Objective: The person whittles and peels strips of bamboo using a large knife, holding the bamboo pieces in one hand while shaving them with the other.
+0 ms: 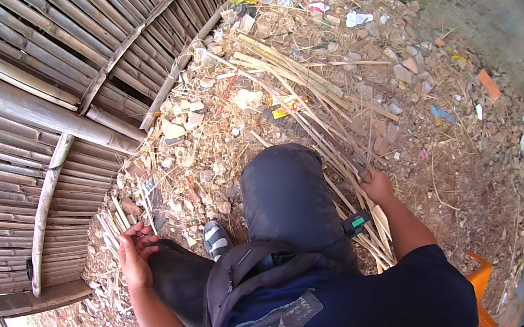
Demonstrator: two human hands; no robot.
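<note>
Head view: left hand (132,249) above the knee, fingers (143,233) curled shut on a thin bamboo strip (147,207); right hand (376,184), fingers closed around long bamboo strips (345,163) lying on the rubble-strewn ground (468,150) beside a bamboo fence (28,133).

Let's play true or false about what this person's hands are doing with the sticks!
1. The right hand grips a bundle of long bamboo strips. True.
2. The left hand holds a hammer. False: it is by short thin sticks, with no hammer.
3. A bamboo wall stands on the person's left. True.
4. The ground is smooth tile. False: it is dirt strewn with rubble and litter.
5. An orange thing shows at lower right. True.
</note>
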